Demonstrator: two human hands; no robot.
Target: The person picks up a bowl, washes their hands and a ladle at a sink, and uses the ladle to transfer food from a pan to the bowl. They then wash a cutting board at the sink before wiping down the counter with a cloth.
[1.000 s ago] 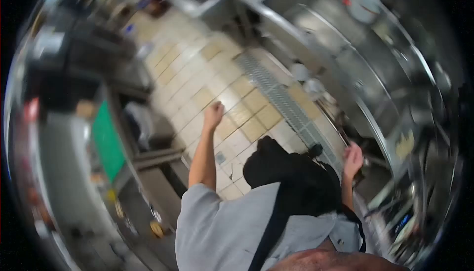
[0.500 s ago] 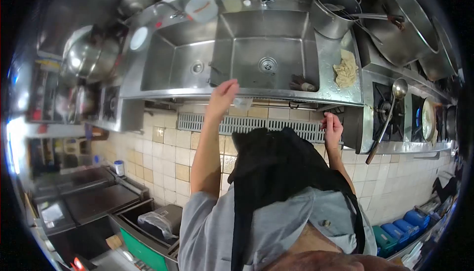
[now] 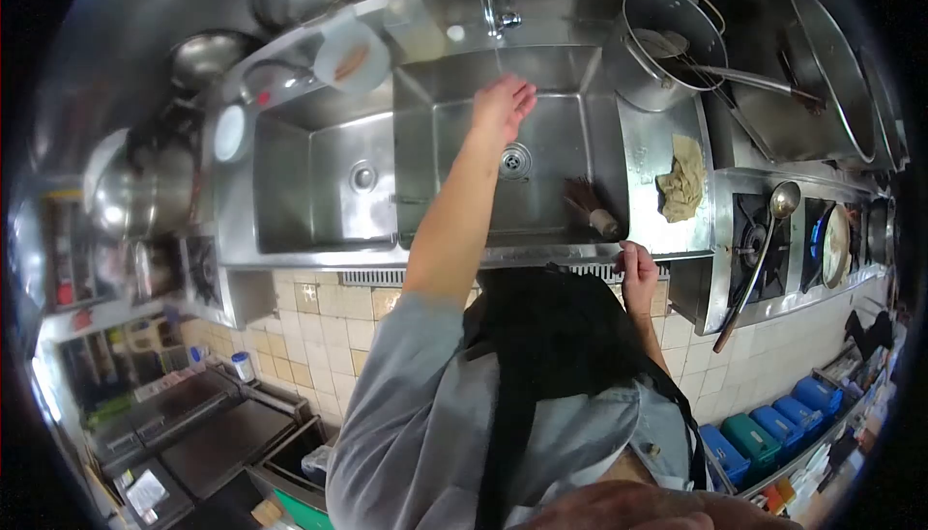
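Over the larger sink basin (image 3: 454, 197), my left hand (image 3: 504, 107) reaches toward the tap (image 3: 501, 20), its fingers loosely bent and slightly apart. No object shows in it. Below the fingers lies the round drain (image 3: 514, 161). My right hand (image 3: 636, 274) is at the sink's front edge, fingers curled in, with nothing visible in them. A brush with dark bristles (image 3: 592, 209) lies in the basin's front right corner, near my right hand. A crumpled beige cloth (image 3: 682, 180) rests on the wet counter to the right.
A deep pot (image 3: 667, 81) with utensils stands behind the cloth. A long-handled ladle (image 3: 764, 250) lies across the stove at the right. Behind the smaller basin (image 3: 333, 201) are a translucent container (image 3: 353, 55) and a clear jug (image 3: 416, 28). Metal bowls (image 3: 145, 187) are at the left.
My left hand has moved forward from the sink's front edge to over the larger basin. The view has shifted, and my body is closer to the sink.
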